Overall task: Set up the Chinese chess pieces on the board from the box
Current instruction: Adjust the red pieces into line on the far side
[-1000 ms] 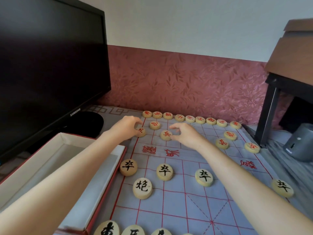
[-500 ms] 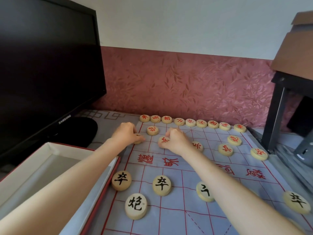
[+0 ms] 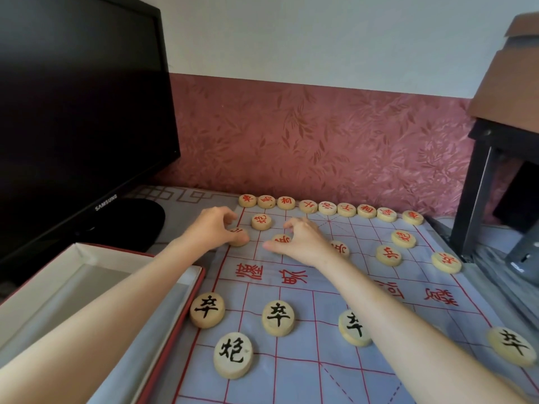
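Observation:
A blue cloth board (image 3: 309, 371) with red lines lies in front of me. Red-lettered wooden pieces line its far edge (image 3: 328, 207), and more red pieces stand in the rows nearer. My left hand (image 3: 214, 230) has its fingers closed on a red soldier piece (image 3: 238, 237) at the board's left edge. My right hand (image 3: 300, 240) hovers over another red soldier piece (image 3: 281, 239) with fingers spread around it. Black-lettered soldiers (image 3: 278, 317) and a black cannon (image 3: 233, 354) sit on the near half. The box (image 3: 172, 325), red-rimmed and white inside, lies at the left.
A black monitor (image 3: 78, 118) with its round base (image 3: 137, 220) stands at the far left behind the box. A dark table leg (image 3: 478, 196) and a grey device (image 3: 525, 258) stand at the right. A red patterned wall runs behind the board.
The view has tilted slightly. My left hand stays on the leftmost red soldier. My right hand has opened its fingers over the second soldier, staying at about the same spot.

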The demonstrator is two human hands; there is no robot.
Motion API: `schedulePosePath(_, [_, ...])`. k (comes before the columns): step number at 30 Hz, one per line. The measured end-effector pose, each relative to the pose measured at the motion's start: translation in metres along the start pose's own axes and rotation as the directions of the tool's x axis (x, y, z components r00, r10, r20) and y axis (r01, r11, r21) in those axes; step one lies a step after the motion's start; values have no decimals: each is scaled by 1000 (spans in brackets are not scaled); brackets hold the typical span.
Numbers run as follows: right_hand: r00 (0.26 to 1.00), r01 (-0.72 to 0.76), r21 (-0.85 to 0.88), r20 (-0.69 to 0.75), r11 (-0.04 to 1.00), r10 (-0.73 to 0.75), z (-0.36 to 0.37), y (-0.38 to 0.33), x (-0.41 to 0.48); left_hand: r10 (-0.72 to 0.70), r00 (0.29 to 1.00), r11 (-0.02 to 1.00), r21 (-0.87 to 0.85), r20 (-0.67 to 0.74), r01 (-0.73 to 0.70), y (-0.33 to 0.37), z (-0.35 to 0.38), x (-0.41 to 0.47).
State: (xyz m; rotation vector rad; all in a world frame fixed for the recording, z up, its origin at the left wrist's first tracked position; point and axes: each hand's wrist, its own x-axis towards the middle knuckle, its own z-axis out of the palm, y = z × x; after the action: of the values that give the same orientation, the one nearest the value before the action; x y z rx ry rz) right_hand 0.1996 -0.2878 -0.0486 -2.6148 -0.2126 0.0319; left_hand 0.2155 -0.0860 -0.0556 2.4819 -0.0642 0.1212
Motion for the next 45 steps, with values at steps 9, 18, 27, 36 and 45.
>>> schedulePosePath(9, [998,-51,81,52,995,47,3,0,6,12,998,1000,-10,60,-11,-5,0,2])
schedulePosePath(18, [994,-25,229,108,973,0,1,7,4,89,986,996,14,143,-92,-6,-7,2])
schedulePosePath(27, [1000,4,149,18,989,-7,9,11,1,63,992,997,42,112,-68,-7,-1,0])
schedulePosePath(36, [1000,13,156,-9,988,-12,9,10,-2,26,998,1000,11,52,-27,-11,0,-6])
schedulePosePath(45, [999,11,149,-37,989,-5,11,9,-4,27,999,999,17,40,-27,-11,2,-6])
